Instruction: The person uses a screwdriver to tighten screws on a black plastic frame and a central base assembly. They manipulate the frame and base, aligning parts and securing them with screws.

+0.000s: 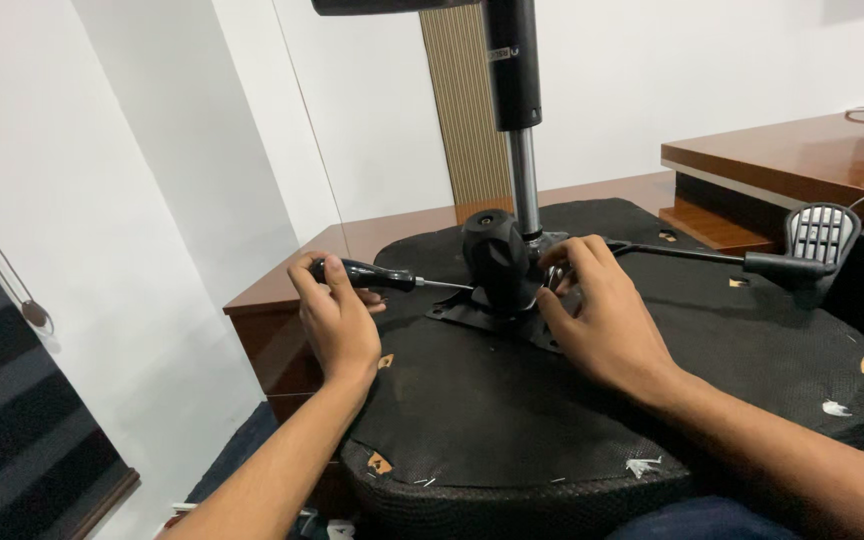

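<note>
Head view. An upturned office chair seat [512, 420], underside up and covered in black fabric, lies across a brown wooden desk [372, 235]. At the seat's centre sits the black tilt mechanism [497, 265], bolted to a flat metal plate [472, 318]; this mechanism serves as the landmark. A chrome gas cylinder [524, 180] rises straight up from it into a black sleeve [512, 60].

The left hand [337, 315] comes in from the lower left, forearm angled up across the seat edge, wrist straight. Its fingers are closed around the black handle of a screwdriver [367, 274], held roughly level. The thin shaft points right, and its tip meets the left side of the mechanism, just above the plate.

The right hand [602, 320] comes in from the lower right, forearm lying over the seat. Its palm faces down, and its fingers [577, 255] are curled against the right side of the mechanism; whether they grip a part there cannot be told.

A black adjustment lever [692, 256] runs right from the mechanism and ends in a ribbed paddle [820, 238], well apart from both hands. White walls stand behind the desk.
</note>
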